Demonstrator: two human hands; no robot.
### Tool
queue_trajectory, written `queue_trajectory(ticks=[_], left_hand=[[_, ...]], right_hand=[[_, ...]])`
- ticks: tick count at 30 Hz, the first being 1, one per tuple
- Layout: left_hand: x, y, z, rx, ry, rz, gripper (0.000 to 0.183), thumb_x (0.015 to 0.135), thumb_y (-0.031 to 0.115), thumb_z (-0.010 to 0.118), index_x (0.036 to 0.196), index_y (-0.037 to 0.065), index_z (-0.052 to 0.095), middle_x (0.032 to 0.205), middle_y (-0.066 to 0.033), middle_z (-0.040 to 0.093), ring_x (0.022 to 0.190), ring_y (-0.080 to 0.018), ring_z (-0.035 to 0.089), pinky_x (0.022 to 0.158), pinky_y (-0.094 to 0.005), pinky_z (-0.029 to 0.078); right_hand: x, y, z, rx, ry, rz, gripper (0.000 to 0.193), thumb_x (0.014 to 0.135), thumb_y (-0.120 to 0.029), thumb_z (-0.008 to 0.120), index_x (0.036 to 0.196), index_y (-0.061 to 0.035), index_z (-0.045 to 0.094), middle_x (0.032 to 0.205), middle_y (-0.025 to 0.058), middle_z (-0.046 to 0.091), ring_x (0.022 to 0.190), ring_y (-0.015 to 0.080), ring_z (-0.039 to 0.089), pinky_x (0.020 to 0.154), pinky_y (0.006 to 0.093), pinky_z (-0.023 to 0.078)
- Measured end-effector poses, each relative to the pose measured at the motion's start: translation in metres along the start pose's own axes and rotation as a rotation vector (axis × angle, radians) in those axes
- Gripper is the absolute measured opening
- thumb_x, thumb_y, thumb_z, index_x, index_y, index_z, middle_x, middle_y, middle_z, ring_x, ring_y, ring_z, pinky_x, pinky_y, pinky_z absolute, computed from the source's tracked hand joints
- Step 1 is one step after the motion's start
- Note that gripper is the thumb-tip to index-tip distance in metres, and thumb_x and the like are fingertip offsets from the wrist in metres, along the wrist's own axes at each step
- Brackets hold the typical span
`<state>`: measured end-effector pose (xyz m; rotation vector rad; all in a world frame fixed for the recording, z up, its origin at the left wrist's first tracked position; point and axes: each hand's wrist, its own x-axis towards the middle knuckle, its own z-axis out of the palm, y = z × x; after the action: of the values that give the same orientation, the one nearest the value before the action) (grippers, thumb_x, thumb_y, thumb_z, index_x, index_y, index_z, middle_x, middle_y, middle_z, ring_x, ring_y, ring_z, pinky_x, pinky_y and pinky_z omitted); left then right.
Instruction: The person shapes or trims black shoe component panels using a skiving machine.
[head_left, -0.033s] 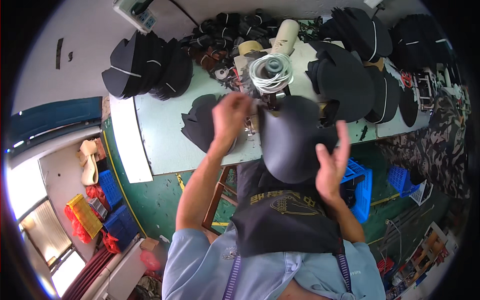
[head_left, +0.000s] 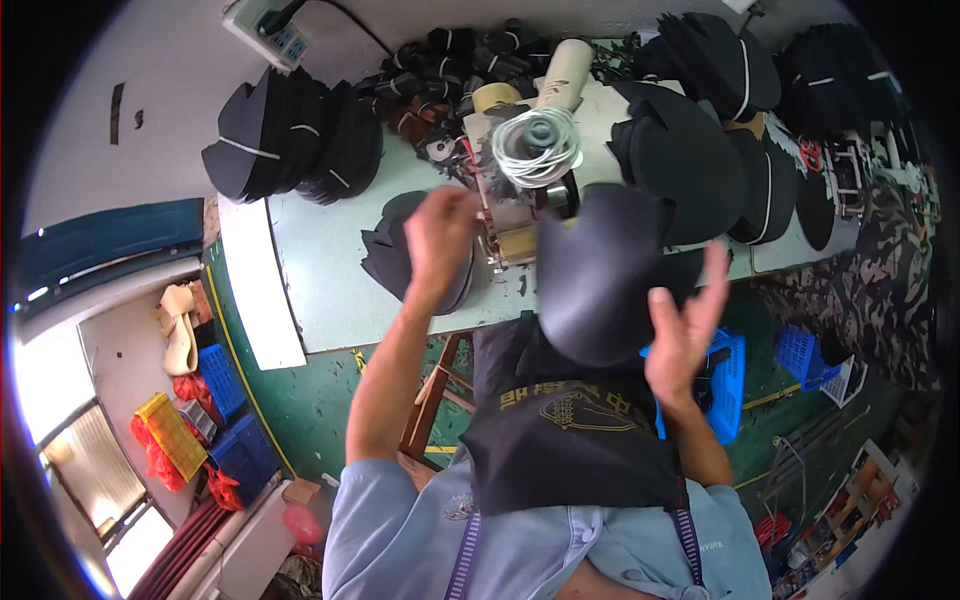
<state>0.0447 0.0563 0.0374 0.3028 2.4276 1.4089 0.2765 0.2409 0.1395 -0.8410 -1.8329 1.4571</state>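
A smooth black cut sheet piece (head_left: pixel 595 285), notched at its far end, hangs over the table's front edge and above my apron. My right hand (head_left: pixel 685 325) is at its right side, thumb over the sheet and fingers stretched beyond, with part of the sheet between them. To the left, my left hand (head_left: pixel 438 245) is raised with curled fingers, blurred at the tips. It is apart from the sheet, above a stack of black notched pieces (head_left: pixel 390 240). Between the hands stands a small machine (head_left: pixel 515 242) with a coil of white cord (head_left: pixel 530 155) on top.
Bundled black pieces (head_left: pixel 240 140) stand at the far left of the pale green table (head_left: pixel 320 260). More black stacks (head_left: pixel 690 165) lie right of the machine. A blue crate (head_left: pixel 730 390) sits below the table's right side. A wooden stool (head_left: pixel 425 410) is under the front edge.
The black sheet and my right hand have shifted right, uncovering more of the machine's front. My left hand has drawn slightly left.
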Motion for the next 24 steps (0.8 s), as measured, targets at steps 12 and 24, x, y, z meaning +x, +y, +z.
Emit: queue_trajectory(ticks=[12,24], left_hand=[[0.008,-0.105,-0.089,0.772,-0.216,0.237,0.033,0.085,0.011,0.075,0.118,0.011,0.071,0.100,-0.0093,0.073,0.102,-0.0254,0.067,0.096,-0.0411,0.048],[-0.027,0.030,-0.001,0.057,-0.232,-0.095,0.023,0.091,0.019,0.073,0.106,0.003,0.076,0.087,-0.0100,0.077,0.078,-0.0138,0.070,0.074,-0.0288,0.054]], right_hand=[[0.041,0.052,-0.019,-0.557,-0.293,-0.460,0.042,0.074,0.009,0.062,0.108,-0.0123,0.076,0.132,0.0138,0.064,0.128,0.0405,0.055,0.106,0.0485,0.047],[0.014,0.058,0.039,0.012,-0.644,0.364,0.031,0.093,-0.003,0.062,0.124,-0.0040,0.068,0.116,0.0084,0.073,0.100,0.0149,0.067,0.088,0.0293,0.051]])
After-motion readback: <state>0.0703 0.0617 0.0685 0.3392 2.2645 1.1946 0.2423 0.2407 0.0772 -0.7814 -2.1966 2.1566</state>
